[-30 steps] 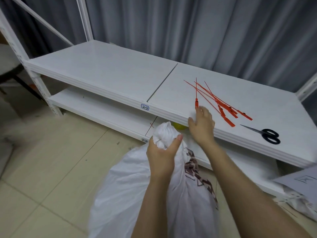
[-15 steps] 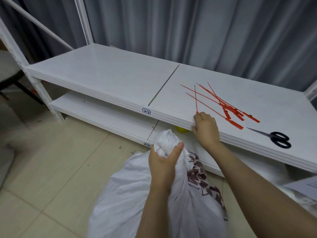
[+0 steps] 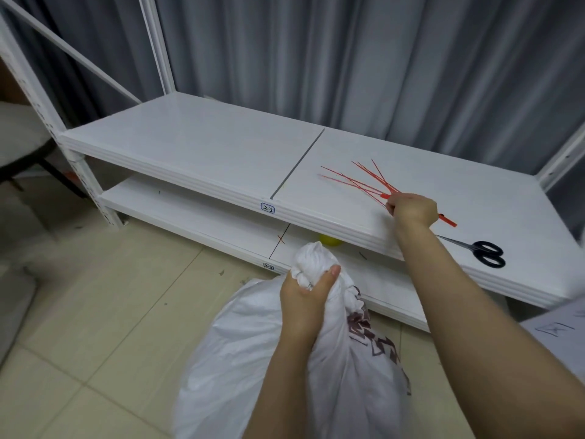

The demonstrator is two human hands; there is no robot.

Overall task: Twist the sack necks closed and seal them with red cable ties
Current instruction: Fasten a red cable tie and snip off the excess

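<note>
We log: right hand (image 3: 411,210) gone from shelf (image 3: 205,153) edge to red cable ties (image 3: 357,182) fanned on top, fingers now curled round their heads. Left hand (image 3: 305,293) clenches twisted sack neck (image 3: 311,259); sack (image 3: 240,359) on floor. We judge twist done, sealing next.

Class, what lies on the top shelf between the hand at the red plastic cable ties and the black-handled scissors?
Head view: one red cable tie's flat tag end, past the right hand, then bare white shelf up to the black-handled scissors.
</note>
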